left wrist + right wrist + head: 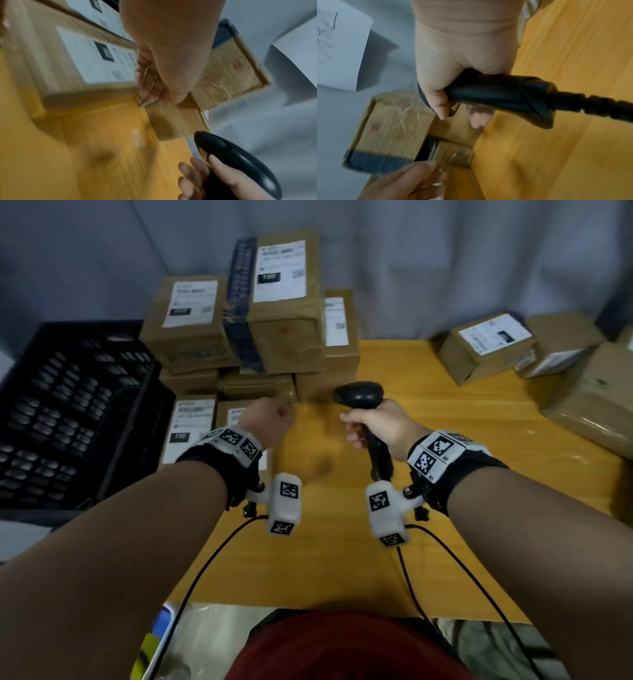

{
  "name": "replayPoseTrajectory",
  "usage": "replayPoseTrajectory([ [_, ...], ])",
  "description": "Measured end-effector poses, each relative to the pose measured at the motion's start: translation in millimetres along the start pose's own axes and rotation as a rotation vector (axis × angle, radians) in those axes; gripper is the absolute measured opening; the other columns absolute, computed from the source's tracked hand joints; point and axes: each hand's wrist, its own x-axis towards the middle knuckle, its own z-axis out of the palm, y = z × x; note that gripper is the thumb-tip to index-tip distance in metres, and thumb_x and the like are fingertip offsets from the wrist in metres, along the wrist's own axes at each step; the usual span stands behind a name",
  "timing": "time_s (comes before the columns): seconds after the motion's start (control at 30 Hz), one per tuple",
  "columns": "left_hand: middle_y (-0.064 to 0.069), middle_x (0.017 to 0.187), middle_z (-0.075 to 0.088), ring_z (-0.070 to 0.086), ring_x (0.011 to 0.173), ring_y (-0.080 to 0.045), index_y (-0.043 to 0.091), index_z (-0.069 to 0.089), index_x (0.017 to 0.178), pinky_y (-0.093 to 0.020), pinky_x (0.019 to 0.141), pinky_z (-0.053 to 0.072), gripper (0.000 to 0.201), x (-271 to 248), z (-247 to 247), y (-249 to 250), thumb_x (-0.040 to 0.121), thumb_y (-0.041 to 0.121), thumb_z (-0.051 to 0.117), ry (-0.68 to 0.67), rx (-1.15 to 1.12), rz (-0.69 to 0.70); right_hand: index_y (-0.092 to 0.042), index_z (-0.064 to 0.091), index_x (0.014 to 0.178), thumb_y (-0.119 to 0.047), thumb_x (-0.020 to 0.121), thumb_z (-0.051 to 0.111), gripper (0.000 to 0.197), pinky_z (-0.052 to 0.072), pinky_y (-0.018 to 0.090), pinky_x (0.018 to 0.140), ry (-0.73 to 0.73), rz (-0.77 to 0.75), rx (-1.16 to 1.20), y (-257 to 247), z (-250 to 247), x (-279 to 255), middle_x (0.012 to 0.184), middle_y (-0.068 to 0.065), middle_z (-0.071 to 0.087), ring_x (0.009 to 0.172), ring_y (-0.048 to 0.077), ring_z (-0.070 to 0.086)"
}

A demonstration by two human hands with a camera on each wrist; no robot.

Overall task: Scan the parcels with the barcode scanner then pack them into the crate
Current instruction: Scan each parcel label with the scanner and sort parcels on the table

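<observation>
Our right hand (376, 426) clamps the barcode scanner (359, 395); our left hand (265, 419) – fingers loosely curled, holding nothing – reaches toward the parcels (260, 313) at 12 o'clock – black crate (68, 412) at 9.

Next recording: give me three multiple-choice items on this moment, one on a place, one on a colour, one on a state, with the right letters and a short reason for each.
1. Where is the crate?
A. left of the parcel stack
B. right of the loose parcels
C. on top of the stack

2. What colour is the barcode scanner?
A. white
B. black
C. yellow

3. What is the right hand doing?
A. resting flat on the table
B. gripping the scanner
C. lifting a parcel

Answers:
1. A: the crate stands at the left edge, beside the parcel stack.
2. B: head and handle are both black.
3. B: its fingers curl round the scanner's handle above the table.
</observation>
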Motion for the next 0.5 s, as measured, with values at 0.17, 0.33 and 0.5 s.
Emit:
replayPoseTrajectory([
  [0.17, -0.017, 0.088, 0.065, 0.061, 0.084, -0.029, 0.002, 0.066, 0.088, -0.039, 0.075, 0.048, 0.027, 10.7, 25.6, 76.0, 0.093, 0.02, 0.047, -0.066, -0.037, 0.158, 0.004, 0.065, 0.107, -0.011, 0.081, 0.075, 0.031, 0.056, 0.036, 0.068, 0.191, -0.017, 0.027, 6.1, -89.2, -16.2, 0.089, 0.015, 0.066, 0.067, 0.025, 0.063],
  [0.33, -0.019, 0.095, 0.069, 0.064, 0.09, -0.033, 0.001, 0.067, 0.091, -0.044, 0.084, 0.053, 0.027, 10.3, 62.3, 154.6, 0.096, 0.021, 0.048, -0.103, -0.112, 0.223, 0.003, 0.065, 0.105, -0.012, 0.083, 0.074, 0.029, 0.058, 0.042, 0.077, 0.313, -0.045, 0.057, 17.0, -176.7, -41.9, 0.089, 0.017, 0.066, 0.072, 0.029, 0.064],
  [0.5, -0.023, 0.096, 0.068, 0.062, 0.092, -0.038, -0.004, 0.067, 0.087, -0.046, 0.086, 0.052, 0.03, -2.0, 108.6, 240.4, 0.095, 0.018, 0.05, -0.125, -0.164, 0.279, 0.001, 0.066, 0.101, -0.012, 0.083, 0.073, 0.023, 0.057, 0.036, 0.069, 0.401, -0.084, 0.047, 28.7, -261.2, -67.2, 0.083, 0.014, 0.065, 0.071, 0.026, 0.064],
])
